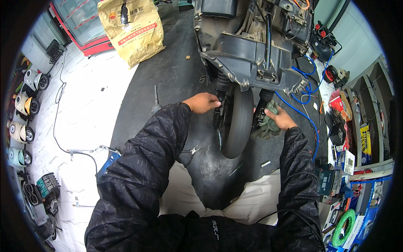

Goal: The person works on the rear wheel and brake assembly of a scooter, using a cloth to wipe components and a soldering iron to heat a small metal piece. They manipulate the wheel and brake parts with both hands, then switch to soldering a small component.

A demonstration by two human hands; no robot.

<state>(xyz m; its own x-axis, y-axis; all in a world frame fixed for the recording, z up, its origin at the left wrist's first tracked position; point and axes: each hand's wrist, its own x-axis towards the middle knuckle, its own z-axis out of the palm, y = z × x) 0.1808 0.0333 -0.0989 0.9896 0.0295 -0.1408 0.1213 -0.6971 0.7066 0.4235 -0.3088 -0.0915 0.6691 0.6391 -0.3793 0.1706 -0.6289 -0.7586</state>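
Note:
My left hand (pixel 202 102) is closed at the scooter's left fork leg (pixel 222 90), fingertips on a dark fitting beside the black front tyre (pixel 238 132). My right hand (pixel 282 117) grips a greyish-green cloth (pixel 268 129) against the lower right fork leg (pixel 264 97). The scooter's dark, scuffed bodywork (pixel 247 56) overhangs the wheel. On the dark mat around the wheel lie a grey tool (pixel 155 98) at left, pliers (pixel 193 150) beside my left sleeve and a short light cylinder (pixel 265 164) at lower right.
A large yellow sack (pixel 134 46) stands by a red-framed cabinet (pixel 90 49). Toy scooters (pixel 25 105) line the left wall; a black cable (pixel 58 109) crosses the white floor. Blue hose (pixel 312 126) snakes past a compressor (pixel 323 46). Boxes (pixel 327 180) and shelving crowd the right.

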